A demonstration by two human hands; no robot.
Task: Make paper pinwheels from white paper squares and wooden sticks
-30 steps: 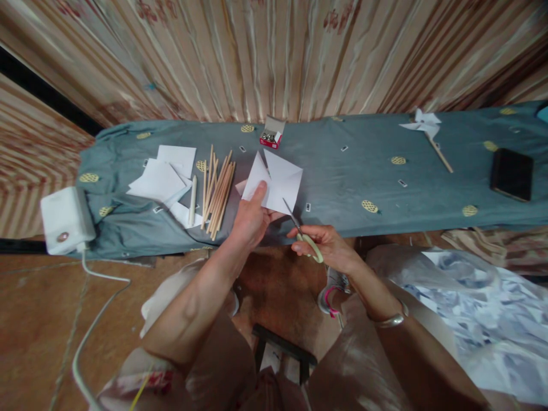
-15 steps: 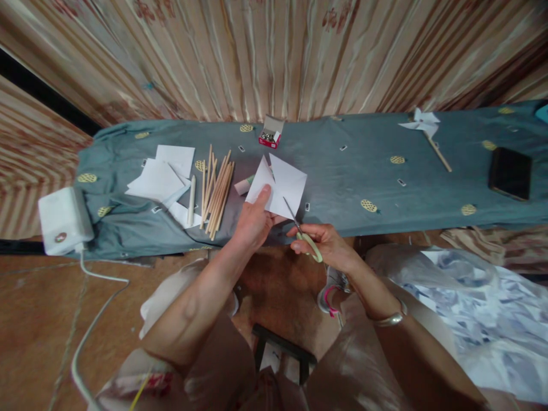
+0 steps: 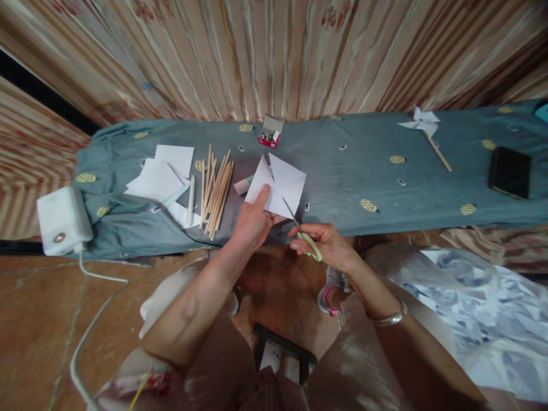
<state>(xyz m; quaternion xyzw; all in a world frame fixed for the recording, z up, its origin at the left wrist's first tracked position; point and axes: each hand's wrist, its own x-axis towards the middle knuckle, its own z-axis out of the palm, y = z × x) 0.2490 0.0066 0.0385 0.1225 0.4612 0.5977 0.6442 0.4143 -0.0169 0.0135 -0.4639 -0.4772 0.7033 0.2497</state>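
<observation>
Over grey-blue patterned cloth, left hand stays pinched on the square white paper, while right hand, clamped on green-handled scissors, has closed in.

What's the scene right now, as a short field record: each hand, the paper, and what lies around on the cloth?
left hand: grips the white paper square, thumb on top
right hand: holds green-handled scissors, blades at the paper's near edge
paper state: cut slits visible from the corners
left of paper: wooden sticks, paper sheets
behind: small red box
far right: finished pinwheel, black phone
surface: grey-green cloth
</observation>
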